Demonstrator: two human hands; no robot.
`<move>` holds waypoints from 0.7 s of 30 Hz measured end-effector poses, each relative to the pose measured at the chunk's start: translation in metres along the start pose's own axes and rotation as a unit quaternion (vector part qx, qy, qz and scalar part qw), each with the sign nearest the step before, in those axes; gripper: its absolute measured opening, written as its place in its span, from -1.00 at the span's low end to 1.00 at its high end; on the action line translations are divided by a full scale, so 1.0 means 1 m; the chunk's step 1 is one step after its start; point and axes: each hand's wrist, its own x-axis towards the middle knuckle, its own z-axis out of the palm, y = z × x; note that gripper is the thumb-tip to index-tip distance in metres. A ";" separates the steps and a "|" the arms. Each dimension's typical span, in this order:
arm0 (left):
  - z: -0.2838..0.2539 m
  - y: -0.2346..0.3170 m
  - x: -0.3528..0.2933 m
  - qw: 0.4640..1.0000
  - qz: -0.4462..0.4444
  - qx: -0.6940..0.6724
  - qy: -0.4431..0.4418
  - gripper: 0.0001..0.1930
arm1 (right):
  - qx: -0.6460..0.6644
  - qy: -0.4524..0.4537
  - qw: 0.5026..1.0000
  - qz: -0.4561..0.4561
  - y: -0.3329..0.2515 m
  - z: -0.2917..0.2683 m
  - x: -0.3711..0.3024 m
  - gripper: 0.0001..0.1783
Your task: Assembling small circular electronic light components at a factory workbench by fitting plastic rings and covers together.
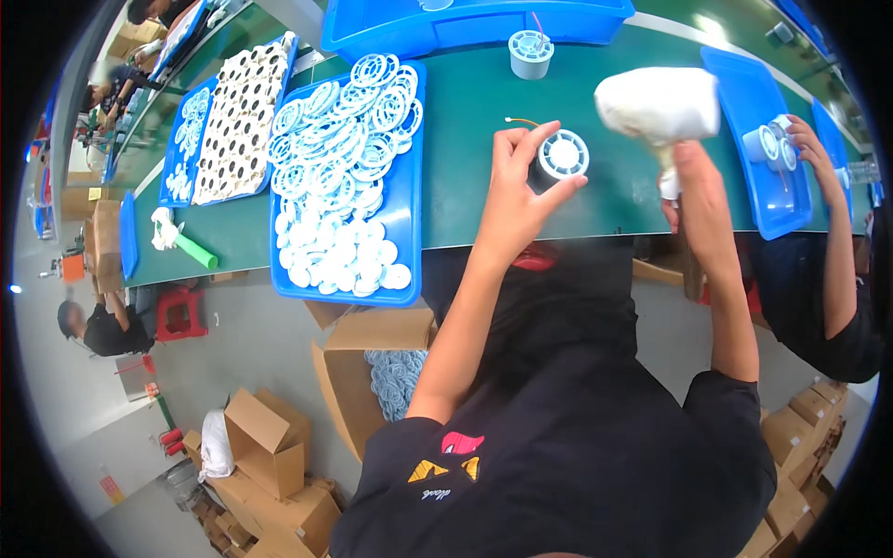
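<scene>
My left hand [517, 200] has its thumb and forefinger round a white cylindrical housing [564, 154] standing on the green table. The housing has a slotted, spoked top, and a thin wire with a small plug sticks out behind it. In my right hand [699, 200] is a mallet [657, 104], its head wrapped in white cloth. The mallet head is raised to the right of the housing, apart from it. Beyond them stands a second white housing [530, 58] with a reddish wire rising from its top.
A blue tray [402, 214] heaped with white rings and discs lies left of my left hand. A large blue bin [474, 30] borders the far side. At right, a co-worker's hand [811, 153] touches white housings in another blue tray [735, 79]. A green-handled mallet [195, 251] lies far left.
</scene>
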 end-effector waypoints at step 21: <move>0.009 -0.008 -0.004 1.000 0.019 -0.021 -0.010 -0.11 | -0.141 -0.015 0.989 0.046 -0.021 -0.005 0.002 -0.49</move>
